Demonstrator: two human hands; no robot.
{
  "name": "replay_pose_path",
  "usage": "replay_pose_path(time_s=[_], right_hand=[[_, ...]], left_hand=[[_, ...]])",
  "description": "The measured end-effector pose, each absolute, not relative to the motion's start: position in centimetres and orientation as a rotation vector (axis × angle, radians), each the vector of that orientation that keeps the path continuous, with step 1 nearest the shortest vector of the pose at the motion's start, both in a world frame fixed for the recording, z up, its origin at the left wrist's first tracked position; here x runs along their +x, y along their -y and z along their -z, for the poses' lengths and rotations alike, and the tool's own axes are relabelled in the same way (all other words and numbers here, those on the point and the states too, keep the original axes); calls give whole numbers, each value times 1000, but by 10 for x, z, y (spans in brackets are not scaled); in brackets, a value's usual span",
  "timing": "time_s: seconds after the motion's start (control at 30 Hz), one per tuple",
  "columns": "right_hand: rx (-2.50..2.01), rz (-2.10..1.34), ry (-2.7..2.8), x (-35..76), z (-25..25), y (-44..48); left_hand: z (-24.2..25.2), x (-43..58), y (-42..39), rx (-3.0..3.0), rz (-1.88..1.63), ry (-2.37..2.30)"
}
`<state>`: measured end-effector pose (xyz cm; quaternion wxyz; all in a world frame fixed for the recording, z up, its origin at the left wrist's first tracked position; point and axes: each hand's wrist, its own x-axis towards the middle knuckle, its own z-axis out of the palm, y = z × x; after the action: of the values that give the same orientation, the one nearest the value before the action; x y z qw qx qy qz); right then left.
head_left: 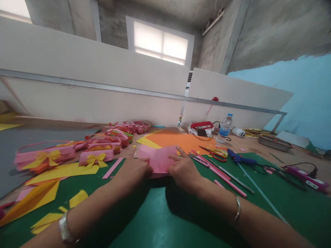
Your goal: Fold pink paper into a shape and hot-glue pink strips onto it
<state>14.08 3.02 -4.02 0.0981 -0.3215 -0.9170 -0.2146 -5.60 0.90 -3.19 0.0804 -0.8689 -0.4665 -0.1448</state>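
A piece of pink paper (159, 158) sits at the middle of the green cutting mat, its near edge raised in a fold. My left hand (137, 168) grips its left side, thumb and fingers closed on the edge. On the opposite side my right hand (184, 169) pinches the paper, with its index finger stretched along the top. Beyond the paper lies an orange sheet (178, 139) over a yellow one. A narrow pink strip (113, 168) rests left of my left hand. Right of my right hand are pink strips (224, 177), a utility knife (200, 161) and scissors (216, 154).
Pink paper bags with yellow bows (95, 156) crowd the left. Yellow paper pieces (77, 198) lie near my left forearm. At right are a blue glue gun (240, 158), a metal ruler (235, 177), a water bottle (225, 129), a purple device (307, 179) and a metal tray (275, 143).
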Motion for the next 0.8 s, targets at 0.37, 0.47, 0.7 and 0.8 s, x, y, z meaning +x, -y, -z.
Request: replay_pose_path(time_s=[0.37, 0.47, 0.7, 0.8], right_hand=[[-719, 632, 2730, 128, 52, -28], [-833, 561, 2843, 133, 46, -29], [-955, 506, 2800, 144, 34, -34], [-1034, 375, 2736, 145, 33, -37]], left_hand=[[21, -39, 4, -2609, 241, 1446], [20, -41, 4, -2594, 241, 1464], [25, -50, -5, -2610, 273, 1499], [32, -54, -11, -2655, 266, 1530]])
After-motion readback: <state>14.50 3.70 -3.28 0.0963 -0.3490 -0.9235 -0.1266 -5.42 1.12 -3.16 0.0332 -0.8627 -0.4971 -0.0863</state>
